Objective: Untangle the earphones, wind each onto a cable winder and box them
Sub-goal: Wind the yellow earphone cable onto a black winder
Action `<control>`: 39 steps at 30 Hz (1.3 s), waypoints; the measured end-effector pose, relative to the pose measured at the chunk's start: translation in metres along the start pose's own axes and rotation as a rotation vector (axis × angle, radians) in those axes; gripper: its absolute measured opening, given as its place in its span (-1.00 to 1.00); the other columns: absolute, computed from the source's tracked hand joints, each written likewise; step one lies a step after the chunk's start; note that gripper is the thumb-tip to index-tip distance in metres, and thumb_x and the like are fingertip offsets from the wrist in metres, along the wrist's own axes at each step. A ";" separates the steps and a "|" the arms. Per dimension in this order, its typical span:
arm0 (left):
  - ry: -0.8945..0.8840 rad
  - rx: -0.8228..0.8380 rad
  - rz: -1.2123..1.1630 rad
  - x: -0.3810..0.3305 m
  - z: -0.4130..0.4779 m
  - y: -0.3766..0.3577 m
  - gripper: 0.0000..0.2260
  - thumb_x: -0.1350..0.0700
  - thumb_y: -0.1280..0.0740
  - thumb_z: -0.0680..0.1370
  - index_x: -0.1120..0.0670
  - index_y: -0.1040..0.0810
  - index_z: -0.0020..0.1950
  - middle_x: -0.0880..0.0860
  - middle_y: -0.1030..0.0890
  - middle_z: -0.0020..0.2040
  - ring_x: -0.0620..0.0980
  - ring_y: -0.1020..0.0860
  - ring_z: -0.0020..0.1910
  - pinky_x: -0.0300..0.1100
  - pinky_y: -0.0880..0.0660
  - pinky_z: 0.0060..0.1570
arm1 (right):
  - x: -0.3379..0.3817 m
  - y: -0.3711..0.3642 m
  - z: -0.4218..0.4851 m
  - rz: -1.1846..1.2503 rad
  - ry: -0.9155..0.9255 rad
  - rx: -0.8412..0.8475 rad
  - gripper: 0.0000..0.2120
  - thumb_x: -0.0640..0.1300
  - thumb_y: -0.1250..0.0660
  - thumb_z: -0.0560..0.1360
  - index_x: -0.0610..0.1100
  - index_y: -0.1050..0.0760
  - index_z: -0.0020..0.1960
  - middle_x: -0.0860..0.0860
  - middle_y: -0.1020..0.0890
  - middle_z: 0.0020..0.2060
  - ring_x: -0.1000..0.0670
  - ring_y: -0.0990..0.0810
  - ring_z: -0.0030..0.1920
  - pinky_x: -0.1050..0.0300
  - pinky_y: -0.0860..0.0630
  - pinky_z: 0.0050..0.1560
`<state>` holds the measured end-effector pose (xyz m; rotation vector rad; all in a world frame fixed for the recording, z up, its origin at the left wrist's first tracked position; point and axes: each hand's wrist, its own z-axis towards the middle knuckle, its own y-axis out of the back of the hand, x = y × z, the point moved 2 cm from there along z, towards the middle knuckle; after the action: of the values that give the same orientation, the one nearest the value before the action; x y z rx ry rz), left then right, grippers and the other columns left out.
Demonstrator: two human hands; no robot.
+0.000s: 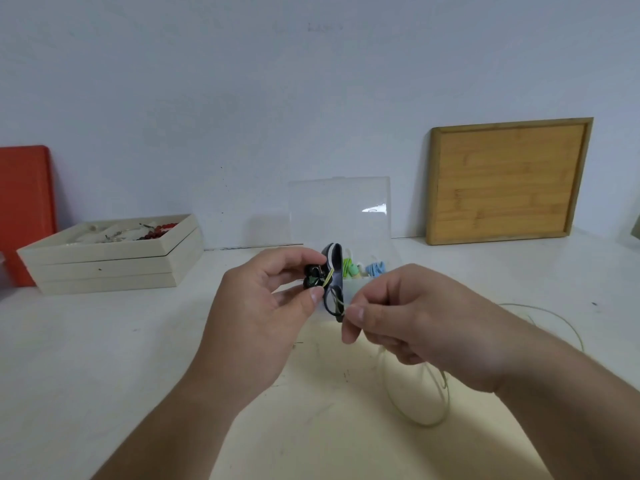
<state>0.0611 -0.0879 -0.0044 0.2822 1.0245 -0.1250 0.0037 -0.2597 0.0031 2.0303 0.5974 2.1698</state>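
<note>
Standing beside the table [104, 341], I'd say the job is partway through and this earphone is only at the start of its winding. The left hand [263, 306] is closed around a black cable winder [334, 268], thumb and fingers pinching it with the dark earbuds [313, 277] bunched against its near end. The right hand [415, 323], just at three o'clock from it, pinches the yellow-green cable [440, 410] between thumb and forefinger right at the winder's lower end. Only a turn or so seems to be on the winder. The rest of the cable drops from the right hand and lies in wide loose loops on the table toward four o'clock, and I can see no knots in it, so the untangling looks finished for this one. At twelve o'clock from the hands a clear plastic box [341, 209] stands with its lid up. Inside are a green bundle [349, 266] and a blue bundle [375, 268], which I take for earphones already wound and boxed, though they are small and partly hidden. What remains, as I judge it, is winding all that slack and placing this winder in the box. Whether more earphones wait elsewhere I cannot tell.
</note>
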 end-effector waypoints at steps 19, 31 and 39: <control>0.128 0.269 -0.348 -0.003 -0.008 -0.015 -0.76 0.36 -0.39 0.34 0.19 -0.68 -0.03 0.16 -0.71 -0.05 -0.01 -0.67 -0.06 -0.34 -0.55 -0.09 | -0.007 0.024 0.006 -0.040 0.090 -0.542 -0.71 0.01 -0.35 0.55 -0.04 -0.57 -0.33 0.00 -0.26 -0.48 -0.08 -0.15 -0.38 0.00 -0.16 -0.32; 0.044 0.104 -0.240 -0.007 -0.005 -0.013 -0.74 0.45 -0.42 0.43 0.10 -0.69 -0.08 0.06 -0.73 -0.13 -0.06 -0.68 -0.09 -0.33 -0.55 -0.06 | -0.016 0.000 0.010 -0.143 -0.103 -0.198 -0.69 -0.04 -0.29 0.60 -0.06 -0.63 -0.28 0.10 -0.36 -0.49 0.07 -0.26 -0.51 0.15 -0.20 -0.43; 0.056 -0.126 -0.109 -0.001 0.000 -0.007 -0.73 0.45 -0.38 0.46 0.09 -0.64 -0.04 0.03 -0.73 -0.15 -0.10 -0.69 -0.11 -0.39 -0.52 -0.13 | -0.007 -0.014 0.005 0.043 -0.084 0.010 -0.71 -0.12 -0.20 0.65 -0.22 -0.61 -0.11 0.06 -0.30 -0.48 0.05 -0.17 -0.49 0.14 -0.09 -0.44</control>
<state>0.0589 -0.0941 -0.0052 0.1157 1.0990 -0.1508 0.0068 -0.2485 -0.0085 2.1469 0.5605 2.0961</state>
